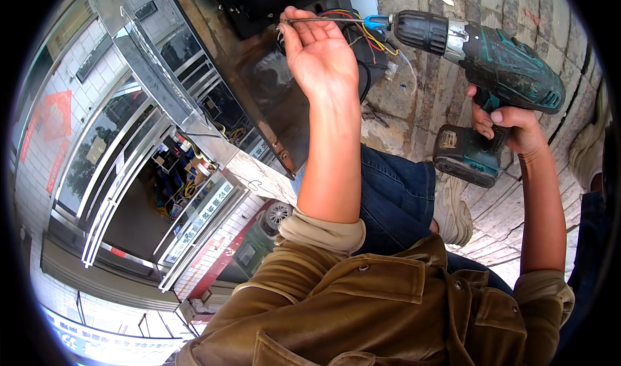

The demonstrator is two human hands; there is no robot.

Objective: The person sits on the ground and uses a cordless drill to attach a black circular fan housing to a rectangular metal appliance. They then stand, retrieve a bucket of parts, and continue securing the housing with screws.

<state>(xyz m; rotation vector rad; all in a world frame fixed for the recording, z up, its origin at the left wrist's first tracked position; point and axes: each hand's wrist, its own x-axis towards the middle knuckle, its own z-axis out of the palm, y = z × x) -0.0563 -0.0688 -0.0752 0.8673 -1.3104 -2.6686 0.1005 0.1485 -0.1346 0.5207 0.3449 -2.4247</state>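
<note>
Drill point(498, 62) of black and teal plastic lies sideways at the upper right, its ribbed casing scuffed and dusted. Its handle ends in a blocky battery point(467, 155) with a pale patch, whose marks are too small to make out. The right hand point(511, 123) is closed about the handle, just above the battery. Ahead of the silver metal collar sits a grooved black chuck point(420, 31), and from it, past a bright blue piece point(375, 22), a long, thin, dark metal bit point(336, 20) runs leftward. The left hand point(321, 55) is turned palm up, fingers bent and thumb drawn in, with the tips closed on the far end of the bit; whether they also pinch something small there cannot be told.

Just behind that hand stands a glossy black housing point(242, 7) with a rounded rim at its top. Thin wires point(370, 37) in red, yellow and blue loop beside the bit. Underneath spread rough, grooved paving slabs point(427, 75). Over to the left, a building of pale tiles carries a long white sign point(199, 222) with dark lettering, a lit panel point(110, 346) with blue characters, and a diamond-shaped red poster point(55, 115).
</note>
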